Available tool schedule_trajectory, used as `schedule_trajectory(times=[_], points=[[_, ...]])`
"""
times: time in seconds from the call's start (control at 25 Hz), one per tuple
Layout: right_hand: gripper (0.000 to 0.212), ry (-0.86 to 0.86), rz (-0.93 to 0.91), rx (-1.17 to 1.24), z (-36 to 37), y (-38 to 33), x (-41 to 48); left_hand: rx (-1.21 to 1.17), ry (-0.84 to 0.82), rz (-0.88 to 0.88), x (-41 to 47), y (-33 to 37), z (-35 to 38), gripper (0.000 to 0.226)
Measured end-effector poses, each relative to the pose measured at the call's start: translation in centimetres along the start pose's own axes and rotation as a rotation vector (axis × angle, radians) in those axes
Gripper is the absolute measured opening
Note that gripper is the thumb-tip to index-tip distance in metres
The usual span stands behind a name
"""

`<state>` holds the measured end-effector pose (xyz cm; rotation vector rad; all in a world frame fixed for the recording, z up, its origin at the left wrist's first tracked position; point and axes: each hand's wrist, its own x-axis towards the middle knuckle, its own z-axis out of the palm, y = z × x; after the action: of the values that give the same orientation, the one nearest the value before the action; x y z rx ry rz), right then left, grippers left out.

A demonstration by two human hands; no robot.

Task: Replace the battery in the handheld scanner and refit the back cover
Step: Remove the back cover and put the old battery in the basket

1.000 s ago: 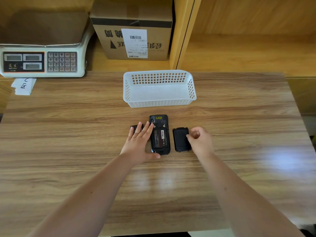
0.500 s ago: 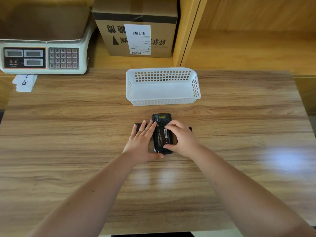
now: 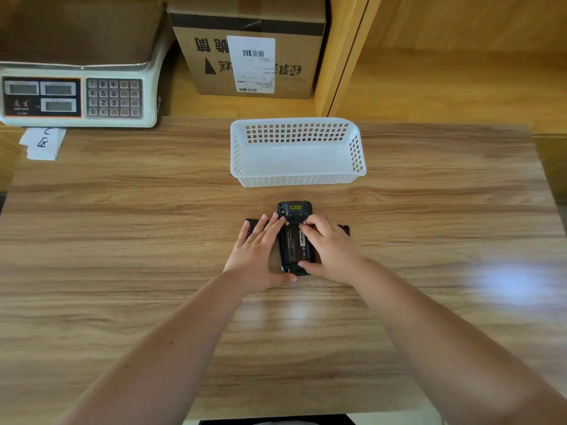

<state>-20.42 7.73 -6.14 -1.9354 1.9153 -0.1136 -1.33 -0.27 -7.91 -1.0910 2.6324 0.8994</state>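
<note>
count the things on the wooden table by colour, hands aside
Black: 3 - scanner, a flat piece mostly under the left hand, another behind the right hand
White: 2 - basket, paper slips
Total: 5

left hand [image 3: 256, 256]: flat, fingers spread, thumb out | right hand [image 3: 329, 251]: palm down, fingers curled

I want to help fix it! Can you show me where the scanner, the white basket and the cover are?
scanner [image 3: 295, 210]: head view, its top end by the yellow sticker.
white basket [image 3: 297, 180]: head view, its near wall.
cover [image 3: 344, 230]: head view, the dark corner showing beyond the right hand.
</note>
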Motion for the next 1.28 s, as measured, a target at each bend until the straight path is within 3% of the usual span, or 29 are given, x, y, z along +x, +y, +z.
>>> schedule_trajectory(times=[0.76, 0.96, 1.28], points=[[0.073, 0.118, -0.194, -0.279, 1.7, 0.8, -0.3, 0.102, -0.009, 0.019, -0.1, 0.2, -0.4, 0.119], [0.064, 0.158, -0.183, -0.24, 2.5, 1.1, -0.7, 0.091, -0.025, 0.021, -0.1, 0.1, -0.4, 0.117], [0.049, 0.312, -0.159, -0.133, 3.5, 0.8, -1.4, 0.051, 0.027, 0.043, 0.0, -0.6, -0.3, 0.095]])
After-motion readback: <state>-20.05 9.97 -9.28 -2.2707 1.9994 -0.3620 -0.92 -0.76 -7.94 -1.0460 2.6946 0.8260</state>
